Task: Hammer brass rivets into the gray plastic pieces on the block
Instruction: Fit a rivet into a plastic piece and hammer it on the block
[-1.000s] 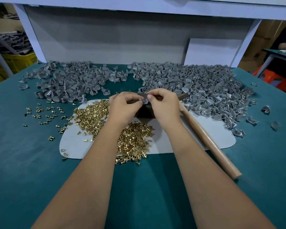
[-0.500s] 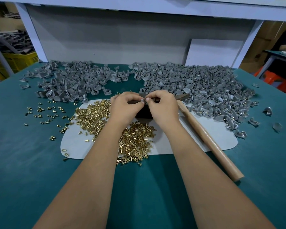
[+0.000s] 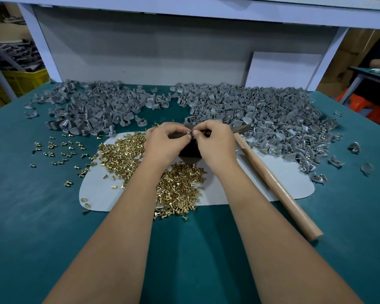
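Both hands meet over the dark block (image 3: 189, 150) in the middle of the green table (image 3: 53, 227). The left hand (image 3: 165, 143) and the right hand (image 3: 215, 142) have their fingers curled, and together they pinch one small gray plastic piece (image 3: 189, 134) just above the block. I cannot tell if a rivet is already in it, because it is too small to see. The piece looks light and stiff, so it is best held by its edges with the fingertips, leaving the hole free. The brass rivets (image 3: 178, 187) lie in shiny heaps on the white mat (image 3: 294, 183), close to the wrists. They look tiny, hard and smooth, so they could slip and roll away. The hammer (image 3: 272, 181) lies beside the right hand, and nobody holds it. Its wooden handle is the place to grab it. Big piles of gray pieces (image 3: 261, 113) wait at the back.
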Motion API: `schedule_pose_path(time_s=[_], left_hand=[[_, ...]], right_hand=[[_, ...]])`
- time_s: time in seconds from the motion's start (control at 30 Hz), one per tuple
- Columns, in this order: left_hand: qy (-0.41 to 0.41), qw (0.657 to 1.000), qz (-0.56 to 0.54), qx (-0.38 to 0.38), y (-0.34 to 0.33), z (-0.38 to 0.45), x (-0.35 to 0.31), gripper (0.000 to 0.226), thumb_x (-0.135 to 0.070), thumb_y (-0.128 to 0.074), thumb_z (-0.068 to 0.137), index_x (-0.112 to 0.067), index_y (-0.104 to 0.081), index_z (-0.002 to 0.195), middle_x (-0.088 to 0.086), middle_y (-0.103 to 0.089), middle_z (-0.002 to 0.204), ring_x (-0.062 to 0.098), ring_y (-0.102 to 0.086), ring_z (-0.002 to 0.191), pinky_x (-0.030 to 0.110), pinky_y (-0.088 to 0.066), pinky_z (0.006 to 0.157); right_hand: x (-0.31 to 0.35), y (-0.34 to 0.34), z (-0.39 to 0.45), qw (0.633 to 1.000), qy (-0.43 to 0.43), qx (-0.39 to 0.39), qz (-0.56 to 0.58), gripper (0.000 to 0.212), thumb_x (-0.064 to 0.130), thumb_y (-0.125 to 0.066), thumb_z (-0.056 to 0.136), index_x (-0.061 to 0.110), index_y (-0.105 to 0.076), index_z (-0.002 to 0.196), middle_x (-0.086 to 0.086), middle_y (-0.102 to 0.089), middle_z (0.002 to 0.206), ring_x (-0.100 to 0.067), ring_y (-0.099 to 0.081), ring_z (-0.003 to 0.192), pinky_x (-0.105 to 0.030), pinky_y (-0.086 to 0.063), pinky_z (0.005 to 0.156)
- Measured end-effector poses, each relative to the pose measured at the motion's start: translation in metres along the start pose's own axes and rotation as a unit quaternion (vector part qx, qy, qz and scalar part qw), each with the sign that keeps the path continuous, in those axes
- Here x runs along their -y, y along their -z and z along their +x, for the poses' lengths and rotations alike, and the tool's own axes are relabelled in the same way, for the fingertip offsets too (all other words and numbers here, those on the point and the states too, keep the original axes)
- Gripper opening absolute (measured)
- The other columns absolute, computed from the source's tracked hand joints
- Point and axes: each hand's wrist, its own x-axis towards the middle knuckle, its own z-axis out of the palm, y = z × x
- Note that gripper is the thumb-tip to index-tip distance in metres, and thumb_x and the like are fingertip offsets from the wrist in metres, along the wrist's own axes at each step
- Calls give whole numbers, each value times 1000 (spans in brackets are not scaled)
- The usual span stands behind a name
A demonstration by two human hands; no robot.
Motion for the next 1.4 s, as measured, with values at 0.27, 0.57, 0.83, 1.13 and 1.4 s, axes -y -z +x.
schedule_pose_path(time_s=[0.27,0.57,0.83,1.13,1.4], left_hand=[[0,1000,-2,-1,1,2,0,8,-33,-75,75,-36,-72,81,-11,-67,110,28,-50,124,49,-41,106],[21,999,-35,0,1,2,2,9,-18,-79,81,-23,-78,88,-4,-67,114,20,-59,114,45,-48,102],[25,999,-30,7,2,2,0,11,-19,-78,81,-19,-79,92,-4,-66,115,16,-60,111,42,-49,101],[31,999,-34,20,4,0,-3,11,-19,-78,82,-22,-78,92,-4,-65,118,16,-60,111,42,-48,102],[25,999,-32,32,5,-1,-5,14,-16,-77,83,-20,-77,96,-2,-64,120,14,-59,111,37,-47,104]], right_hand=[[-2,1,1,1000,6,9,8,9,17,-67,86,23,-71,82,4,-68,95,-23,-57,103,-45,-44,94],[-3,1,3,1000,-2,3,7,9,17,-66,86,22,-73,83,3,-69,93,-22,-59,100,-45,-46,92],[-4,5,4,1000,2,19,15,10,13,-66,86,19,-73,83,1,-69,92,-20,-60,96,-42,-48,89],[-4,11,4,998,0,49,50,11,12,-68,86,19,-76,87,4,-69,91,-14,-62,92,-33,-50,88],[-3,6,5,999,-11,22,30,10,16,-69,85,21,-76,87,6,-71,89,-13,-63,90,-35,-51,87]])
